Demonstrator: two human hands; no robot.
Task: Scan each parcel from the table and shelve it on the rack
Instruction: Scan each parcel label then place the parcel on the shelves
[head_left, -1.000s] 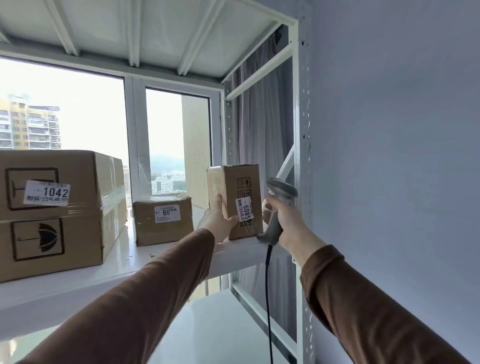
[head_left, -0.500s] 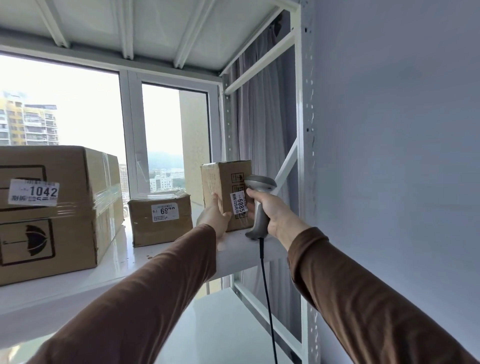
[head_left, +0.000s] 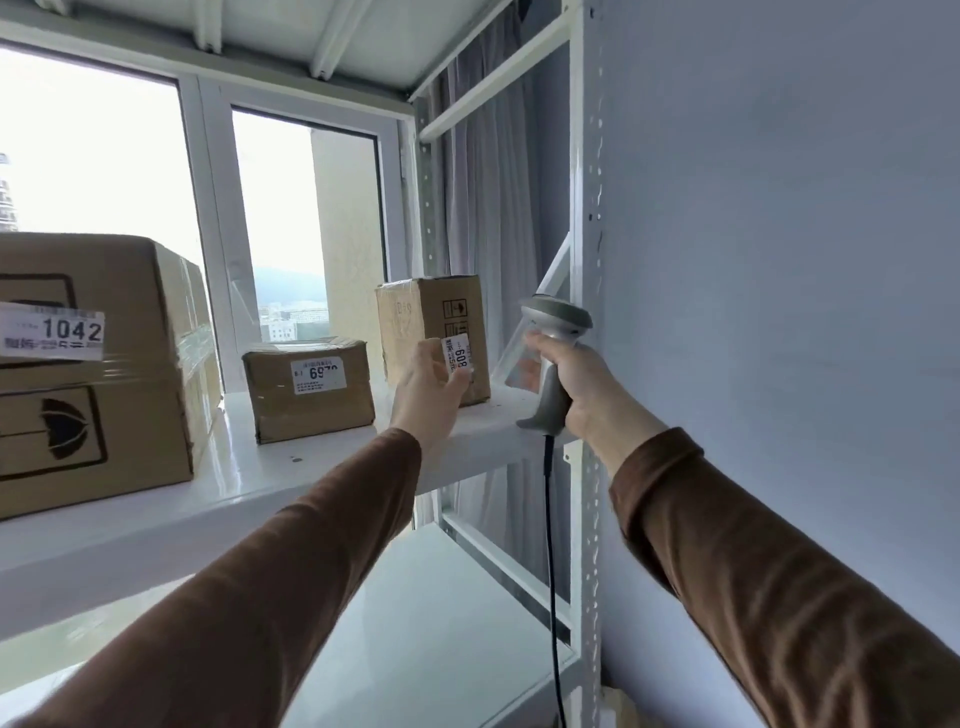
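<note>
The tall parcel (head_left: 434, 332) is standing upright on the rack shelf (head_left: 270, 483), near its right-hand end and set back from the front edge, long axis vertical, its label facing you. Your left hand (head_left: 428, 387) is hovering just in front of that label, fingers loosely spread and gripping nothing; whether the fingertips are touching the cardboard cannot be told. The parcel is lying straight ahead of that hand, so the left is the nearer one. Your right hand (head_left: 576, 382) is curling round the handle of the corded barcode scanner (head_left: 550, 364), just to the right of the parcel, at the rack upright (head_left: 587, 208).

Judgement: this parcel is shelved, and the left hand is free to draw back.

Further left along the shelf, a low parcel (head_left: 309, 387) is sitting well apart from the tall one, and a large carton marked 1042 (head_left: 93, 364) is occupying the left end. Behind the rack a window (head_left: 104, 156) and a grey curtain (head_left: 493, 182) are showing; a plain wall (head_left: 779, 260) is closing the right side.
</note>
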